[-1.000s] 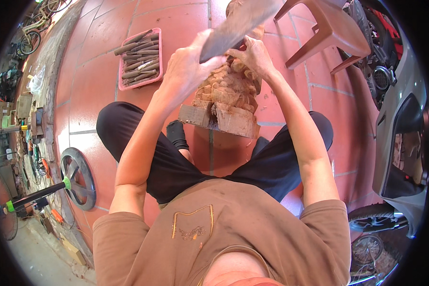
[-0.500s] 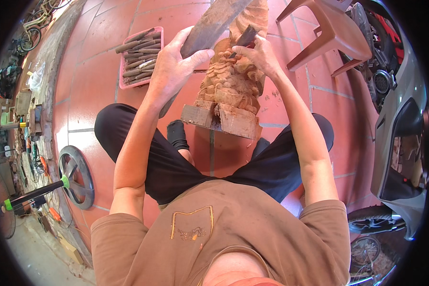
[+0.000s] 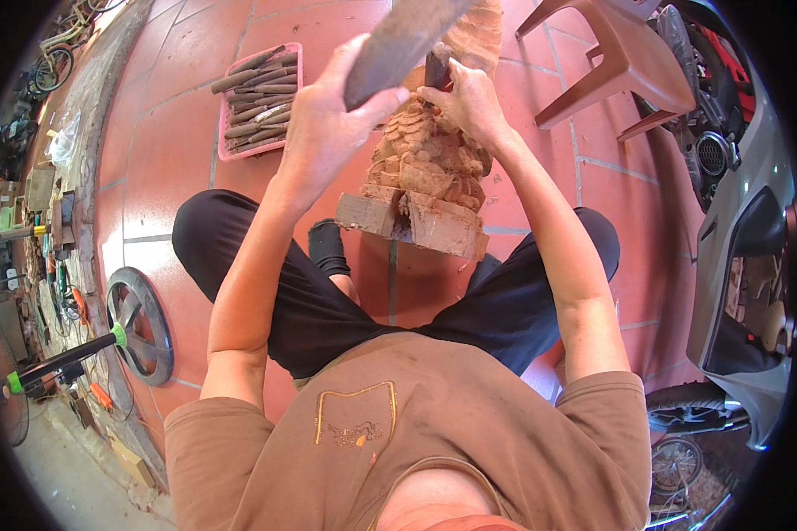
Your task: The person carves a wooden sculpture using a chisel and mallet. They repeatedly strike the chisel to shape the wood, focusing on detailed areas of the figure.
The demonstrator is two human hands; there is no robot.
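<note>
**Both hands clamped on tools above a carved block of wood**

Nearest the camera is the person's brown T-shirt [image 3: 469, 407], then the black trousers [image 3: 257, 292], knees spread wide. Two bare forearms reach forward between them.

The left hand [image 3: 321, 119] is clamped on a broad grey-brown slab [image 3: 403, 53], its thumb lying along the near end; the other fingers are partly hidden behind. The slab is blurred and slants up to the right, covering part of what lies beneath.

The carved wooden block [image 3: 425, 168] lies on the red tiled floor [image 3: 173, 133], its squared, notched end toward the person and its far end running to the top edge. Its rough, scalloped surface lies beneath and just beside the right hand [image 3: 471, 102], whose thumb and fingers close around a short dark tool [image 3: 435, 71]. Whether that tool's tip touches the wood cannot be told.

Left of the block sits a pink basket [image 3: 250, 153] of slim brown-handled tools [image 3: 261, 115]. Right of it stands a brown chair [image 3: 624, 66].
</note>
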